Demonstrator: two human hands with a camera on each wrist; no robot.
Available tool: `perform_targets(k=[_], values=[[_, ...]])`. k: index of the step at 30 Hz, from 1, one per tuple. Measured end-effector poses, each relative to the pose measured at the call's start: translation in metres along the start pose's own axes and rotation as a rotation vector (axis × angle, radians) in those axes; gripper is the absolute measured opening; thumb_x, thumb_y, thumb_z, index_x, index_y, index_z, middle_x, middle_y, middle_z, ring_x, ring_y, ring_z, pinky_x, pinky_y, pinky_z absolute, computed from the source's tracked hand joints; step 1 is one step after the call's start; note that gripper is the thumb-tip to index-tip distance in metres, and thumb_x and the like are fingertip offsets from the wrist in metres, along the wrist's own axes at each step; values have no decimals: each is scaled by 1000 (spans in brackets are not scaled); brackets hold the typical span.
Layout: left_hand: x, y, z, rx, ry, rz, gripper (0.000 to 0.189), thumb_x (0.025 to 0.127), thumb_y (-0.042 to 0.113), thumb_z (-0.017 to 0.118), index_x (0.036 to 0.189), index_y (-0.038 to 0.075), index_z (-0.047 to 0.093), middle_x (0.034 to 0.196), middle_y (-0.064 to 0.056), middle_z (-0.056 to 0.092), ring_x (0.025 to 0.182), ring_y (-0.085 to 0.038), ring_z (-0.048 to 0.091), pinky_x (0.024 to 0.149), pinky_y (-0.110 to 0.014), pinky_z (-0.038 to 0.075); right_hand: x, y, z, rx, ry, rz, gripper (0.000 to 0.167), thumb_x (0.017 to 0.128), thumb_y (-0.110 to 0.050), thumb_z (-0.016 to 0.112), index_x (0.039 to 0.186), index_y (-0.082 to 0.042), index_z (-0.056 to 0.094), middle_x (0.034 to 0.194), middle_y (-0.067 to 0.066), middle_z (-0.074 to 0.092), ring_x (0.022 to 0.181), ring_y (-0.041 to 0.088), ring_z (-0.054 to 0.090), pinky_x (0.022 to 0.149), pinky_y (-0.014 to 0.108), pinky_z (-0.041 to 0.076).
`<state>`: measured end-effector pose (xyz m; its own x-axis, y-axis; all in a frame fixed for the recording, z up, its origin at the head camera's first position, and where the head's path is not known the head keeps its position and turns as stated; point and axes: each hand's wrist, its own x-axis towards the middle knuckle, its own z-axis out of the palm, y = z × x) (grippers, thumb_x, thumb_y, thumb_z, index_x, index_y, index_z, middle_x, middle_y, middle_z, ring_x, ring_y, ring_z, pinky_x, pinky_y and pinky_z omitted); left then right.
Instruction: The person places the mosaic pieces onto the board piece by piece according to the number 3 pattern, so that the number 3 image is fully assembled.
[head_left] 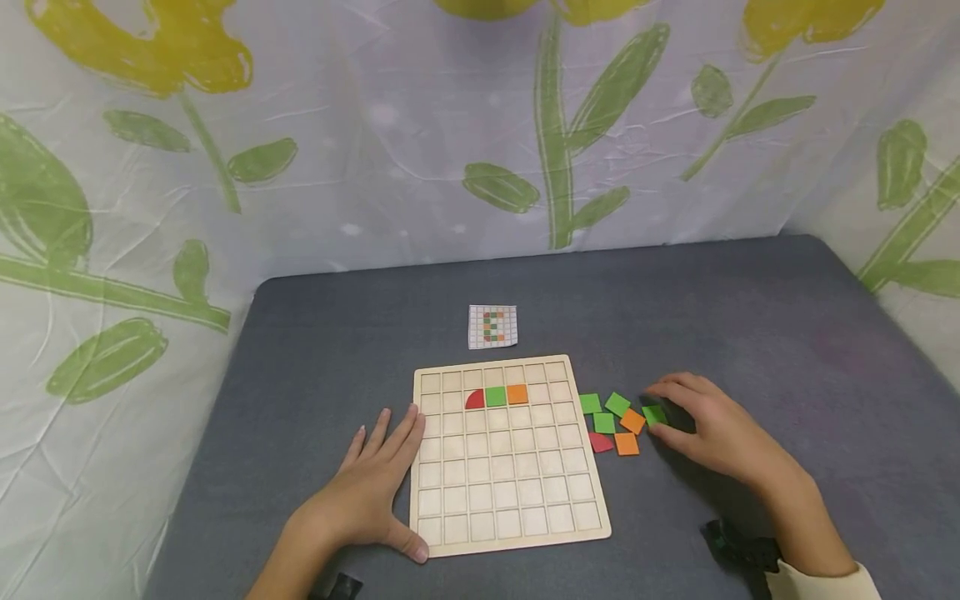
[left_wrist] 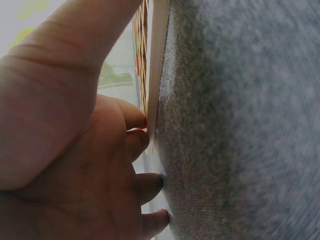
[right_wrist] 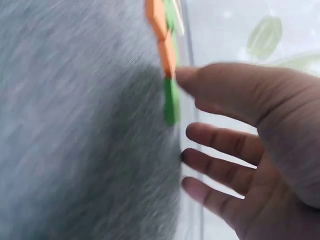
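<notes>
Along the left edge of the board (head_left: 498,442), the left hand (head_left: 365,500) rests, fingers spread. Opposite, the right hand (head_left: 716,425) has thumb and forefinger parted around a green tile (head_left: 655,414) on the table (head_left: 337,342), beside other loose tiles (head_left: 603,423).

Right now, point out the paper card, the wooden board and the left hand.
Paper card (head_left: 492,327): head view, its printed middle.
Wooden board (head_left: 503,467): head view, bare middle of its grid.
Left hand (head_left: 377,486): head view, its back.
</notes>
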<state>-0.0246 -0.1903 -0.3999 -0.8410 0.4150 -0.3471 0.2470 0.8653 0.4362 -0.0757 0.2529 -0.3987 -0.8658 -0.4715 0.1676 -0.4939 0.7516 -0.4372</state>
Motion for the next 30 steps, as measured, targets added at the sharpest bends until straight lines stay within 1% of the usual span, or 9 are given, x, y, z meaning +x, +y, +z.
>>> perform_targets(k=[4, 8, 16, 23, 30], values=[[-1, 0, 0, -6, 5, 1, 157, 41, 76, 86, 162, 11, 10, 167, -4, 0, 151, -37, -7, 115, -64, -1, -3, 7, 1, -25, 0, -6, 41, 78, -6, 83, 116, -4, 70, 118, 15, 63, 111, 37, 56, 88, 59, 49], [0, 1, 1, -11, 7, 2, 157, 41, 76, 86, 162, 10, 11, 167, -5, 1, 151, -38, -6, 115, -65, 0, -4, 11, 3, -23, 19, -27, 37, 75, -2, 84, 111, -3, 73, 117, 15, 64, 110, 36, 57, 88, 58, 48], [0, 2, 1, -5, 13, 3, 158, 39, 77, 86, 162, 10, 11, 167, -5, 1, 151, -38, -5, 115, -65, 1, -6, 17, 4, -17, 31, -29, 33, 73, -4, 88, 103, -6, 74, 116, 15, 65, 109, 38, 58, 87, 59, 48], [0, 3, 0, -1, 13, 4, 158, 39, 75, 87, 162, 10, 11, 167, -5, 1, 151, -38, -5, 115, -65, 1, -7, 16, 5, -47, 71, -60, 31, 71, -2, 88, 98, -6, 74, 110, 10, 66, 104, 33, 60, 84, 54, 50], [-1, 2, -1, -6, 15, 6, 158, 40, 74, 87, 162, 10, 11, 167, -6, 2, 151, -38, -5, 116, -64, 0, -8, 15, 5, -49, 72, -75, 29, 71, -3, 86, 97, -7, 73, 107, 8, 66, 102, 29, 60, 82, 50, 49]])
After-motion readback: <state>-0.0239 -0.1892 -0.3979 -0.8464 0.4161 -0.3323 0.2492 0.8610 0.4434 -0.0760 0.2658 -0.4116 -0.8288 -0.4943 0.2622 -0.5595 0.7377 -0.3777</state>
